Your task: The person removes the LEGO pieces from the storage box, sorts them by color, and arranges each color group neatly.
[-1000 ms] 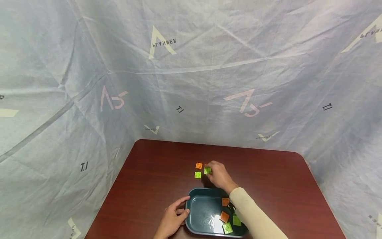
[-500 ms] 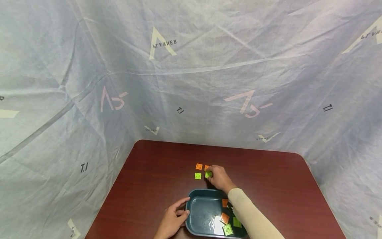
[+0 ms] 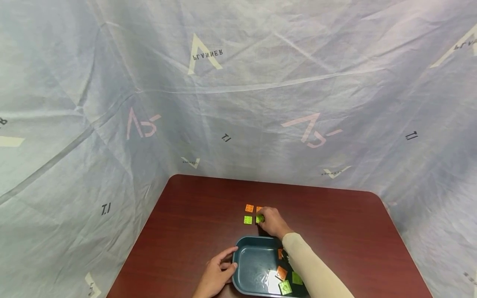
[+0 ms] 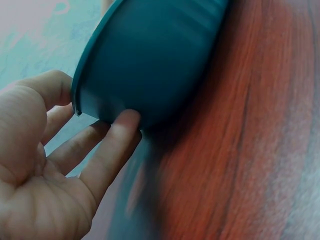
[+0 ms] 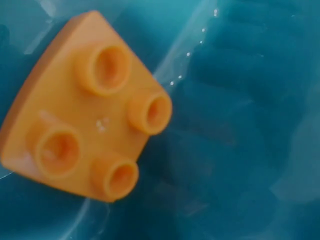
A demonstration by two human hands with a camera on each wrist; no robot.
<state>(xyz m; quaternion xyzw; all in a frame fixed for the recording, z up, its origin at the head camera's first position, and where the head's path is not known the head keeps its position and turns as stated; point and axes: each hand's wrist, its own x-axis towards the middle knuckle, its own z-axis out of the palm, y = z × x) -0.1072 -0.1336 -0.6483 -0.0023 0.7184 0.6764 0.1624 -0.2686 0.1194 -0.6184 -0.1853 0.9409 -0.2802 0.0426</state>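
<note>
My right hand (image 3: pixel 273 222) pinches a lime-green building block (image 3: pixel 258 218) near the table's middle. Just behind it, an orange block (image 3: pixel 258 209) is partly covered by the fingers. Left of these lie another orange block (image 3: pixel 249 208) and another green block (image 3: pixel 247 219), studs up. My left hand (image 3: pixel 218 271) holds the left rim of a dark teal tray (image 3: pixel 234 278). In the left wrist view, its fingers (image 4: pixel 107 152) rest against the tray's outer wall. The right wrist view shows an orange block (image 5: pixel 95 110) inside the tray; the right hand is out of that view.
Several orange and green blocks, including a green one (image 3: pixel 285 287), lie in the tray's right part, some hidden by the right sleeve (image 3: pixel 309 265). The dark red table (image 3: pixel 193 223) is bordered by hanging grey sheeting (image 3: pixel 238 103).
My right hand has brought the green block slightly nearer, down beside the other green block, uncovering part of the orange one behind. The left hand stays at the tray.
</note>
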